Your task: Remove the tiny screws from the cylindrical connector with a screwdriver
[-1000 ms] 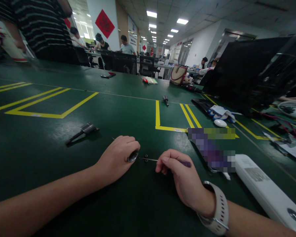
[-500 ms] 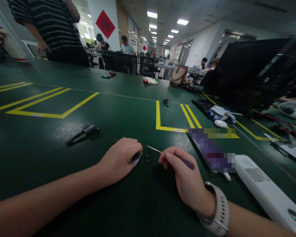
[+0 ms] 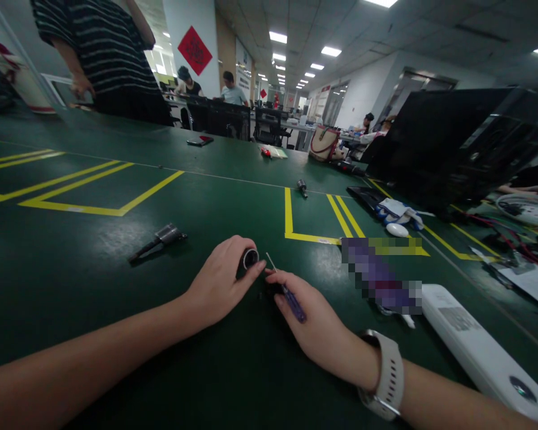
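Observation:
My left hand [image 3: 219, 272] is wrapped round a dark cylindrical part with a bright metal rim [image 3: 250, 258], its round opening turned toward me. My right hand [image 3: 311, 310] holds a small screwdriver with a purple handle [image 3: 295, 306]; its thin shaft [image 3: 270, 261] points up and to the left, close to the left thumb. The fingertips of both hands nearly meet, and I cannot tell whether they touch. Small dark pieces lie on the table by the right fingers, mostly hidden. Left of my hands lies a dark metal part with a long shaft [image 3: 161, 237].
A green table [image 3: 233, 203] carries yellow tape lines. To the right are a phone with a blurred screen [image 3: 381, 275], a long white device [image 3: 470, 340], a white oval object [image 3: 397, 230] and gloves [image 3: 399, 210]. A small metal part [image 3: 302, 187] stands farther back. A person in stripes stands behind.
My right hand has moved left to my left hand and tilted the screwdriver more upright. The left hand has turned, bringing its thumb out beside the part's rim. The view has shifted slightly.

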`<state>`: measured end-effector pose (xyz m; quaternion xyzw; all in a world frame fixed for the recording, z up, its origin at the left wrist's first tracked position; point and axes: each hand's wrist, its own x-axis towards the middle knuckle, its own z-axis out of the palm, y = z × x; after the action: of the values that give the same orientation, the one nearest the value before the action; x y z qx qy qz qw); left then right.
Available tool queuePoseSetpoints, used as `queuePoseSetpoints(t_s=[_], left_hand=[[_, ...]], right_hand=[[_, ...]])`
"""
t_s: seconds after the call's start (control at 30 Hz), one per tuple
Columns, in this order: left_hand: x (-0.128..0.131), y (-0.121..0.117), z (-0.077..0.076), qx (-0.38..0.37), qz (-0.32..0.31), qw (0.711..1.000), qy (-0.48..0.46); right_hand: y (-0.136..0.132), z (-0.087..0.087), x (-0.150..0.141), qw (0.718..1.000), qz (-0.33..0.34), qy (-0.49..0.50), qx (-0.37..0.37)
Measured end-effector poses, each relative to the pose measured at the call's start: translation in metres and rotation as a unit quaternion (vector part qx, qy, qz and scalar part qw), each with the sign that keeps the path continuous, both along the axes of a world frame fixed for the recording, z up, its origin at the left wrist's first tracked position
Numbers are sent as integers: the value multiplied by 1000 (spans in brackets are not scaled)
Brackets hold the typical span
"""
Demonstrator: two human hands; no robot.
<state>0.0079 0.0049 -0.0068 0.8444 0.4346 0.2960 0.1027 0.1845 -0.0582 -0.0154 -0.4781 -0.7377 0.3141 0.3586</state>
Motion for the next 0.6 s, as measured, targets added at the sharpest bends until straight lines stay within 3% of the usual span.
queuePoseSetpoints(t_s=[0.17,0.37,0.5,0.6], left_hand=[[-3,2,-4,37,4,998,-47],[-8,2,-4,104,-1,993,-63],[-8,1,-3,71,-2,995,-75],[-7,2,-3,25,-9,994,-106]], right_hand=[[0,6,-9,993,54,-98,37],[-9,10,-7,974,146,-143,95],[-16,12,-5,956,212,-160,128],[-16,13,-2,949,221,-183,130]])
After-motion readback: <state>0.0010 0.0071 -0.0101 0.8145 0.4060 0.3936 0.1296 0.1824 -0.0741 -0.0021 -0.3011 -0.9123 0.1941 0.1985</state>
